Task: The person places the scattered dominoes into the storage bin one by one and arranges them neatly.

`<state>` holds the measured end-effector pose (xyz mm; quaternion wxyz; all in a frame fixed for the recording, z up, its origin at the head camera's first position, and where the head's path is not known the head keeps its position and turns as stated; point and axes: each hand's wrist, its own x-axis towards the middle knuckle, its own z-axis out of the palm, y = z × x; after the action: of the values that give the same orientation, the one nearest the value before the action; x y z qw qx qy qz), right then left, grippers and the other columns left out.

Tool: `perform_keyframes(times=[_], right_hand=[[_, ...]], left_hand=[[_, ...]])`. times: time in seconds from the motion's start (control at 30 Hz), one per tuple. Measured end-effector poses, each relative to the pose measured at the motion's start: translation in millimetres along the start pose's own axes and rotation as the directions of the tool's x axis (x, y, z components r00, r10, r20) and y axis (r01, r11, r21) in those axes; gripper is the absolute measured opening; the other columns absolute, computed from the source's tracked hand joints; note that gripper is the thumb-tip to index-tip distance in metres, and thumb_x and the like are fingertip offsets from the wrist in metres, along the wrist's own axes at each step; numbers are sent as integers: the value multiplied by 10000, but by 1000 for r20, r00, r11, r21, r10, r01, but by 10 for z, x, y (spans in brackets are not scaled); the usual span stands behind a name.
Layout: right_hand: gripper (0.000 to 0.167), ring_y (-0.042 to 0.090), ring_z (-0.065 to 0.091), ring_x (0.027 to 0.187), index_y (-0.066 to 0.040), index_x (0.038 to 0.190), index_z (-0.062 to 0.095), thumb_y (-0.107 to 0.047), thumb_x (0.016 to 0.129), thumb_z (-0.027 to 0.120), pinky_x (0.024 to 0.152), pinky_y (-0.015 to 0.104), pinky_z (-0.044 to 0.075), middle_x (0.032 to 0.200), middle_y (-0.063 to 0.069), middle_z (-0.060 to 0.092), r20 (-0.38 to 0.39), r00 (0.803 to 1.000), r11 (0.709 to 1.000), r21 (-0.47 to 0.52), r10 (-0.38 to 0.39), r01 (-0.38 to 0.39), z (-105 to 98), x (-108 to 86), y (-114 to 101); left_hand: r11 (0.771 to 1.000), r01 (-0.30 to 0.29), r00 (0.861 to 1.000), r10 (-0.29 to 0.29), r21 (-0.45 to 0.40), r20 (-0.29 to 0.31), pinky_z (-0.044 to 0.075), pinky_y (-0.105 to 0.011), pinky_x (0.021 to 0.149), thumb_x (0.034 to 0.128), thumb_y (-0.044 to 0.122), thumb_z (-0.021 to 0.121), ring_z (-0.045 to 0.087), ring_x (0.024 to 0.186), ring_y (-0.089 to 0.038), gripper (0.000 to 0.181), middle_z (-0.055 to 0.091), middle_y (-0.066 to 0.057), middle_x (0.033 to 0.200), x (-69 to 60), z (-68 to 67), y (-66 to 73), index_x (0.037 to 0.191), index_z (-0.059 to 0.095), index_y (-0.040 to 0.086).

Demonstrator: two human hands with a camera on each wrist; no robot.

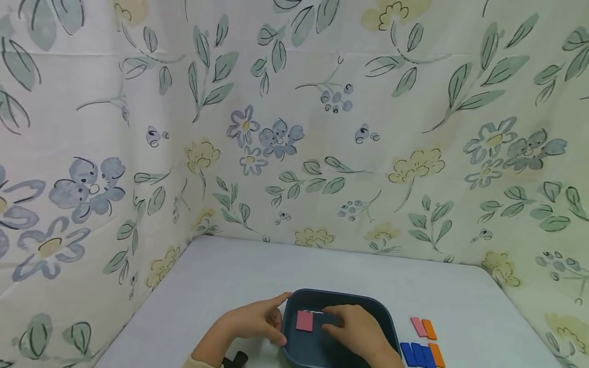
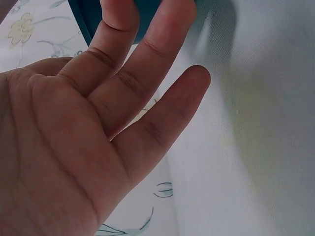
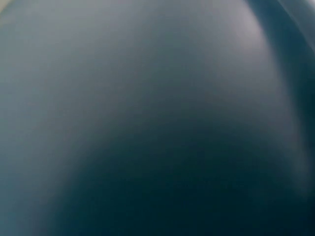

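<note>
Left hand [image 1: 250, 322], spread without gripping, is apparently steadying the dark-blue, round-cornered plastic tray [image 1: 313, 350] at its left wall, while right hand [image 1: 356, 328], grasping nothing visible, is reaching inside, right of the flat pink square tile [image 1: 304, 321].

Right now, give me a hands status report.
Left hand at left rim of dark blue, rounded-corner tray. Right hand over tray. Flat pink squarish tile inside, uncovered.
</note>
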<state>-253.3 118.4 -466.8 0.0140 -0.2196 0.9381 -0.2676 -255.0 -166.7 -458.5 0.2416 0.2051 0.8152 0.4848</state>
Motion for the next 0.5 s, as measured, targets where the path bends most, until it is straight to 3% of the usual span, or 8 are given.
perform_keyframes(times=[0.2, 0.5], right_hand=[[357, 78, 425, 524, -192, 1178, 760, -378, 874, 774, 501, 252, 336, 590, -92, 433, 58, 998, 999, 52, -10, 7, -209, -67, 145], [440, 74, 344, 500, -215, 1207, 741, -486, 861, 754, 493, 254, 280, 565, -91, 344, 22, 999, 996, 79, 47, -49, -523, -163, 234]], left_hand=[[1000, -20, 1000, 20, -8, 9, 433, -329, 683, 808, 149, 853, 580, 757, -167, 1026, 645, -37, 846, 29, 6, -20, 1600, 205, 78], [999, -42, 998, 44, -30, 41, 438, -288, 670, 830, 158, 837, 569, 750, -146, 1048, 643, -36, 850, 32, -15, -36, 1607, 140, 64]])
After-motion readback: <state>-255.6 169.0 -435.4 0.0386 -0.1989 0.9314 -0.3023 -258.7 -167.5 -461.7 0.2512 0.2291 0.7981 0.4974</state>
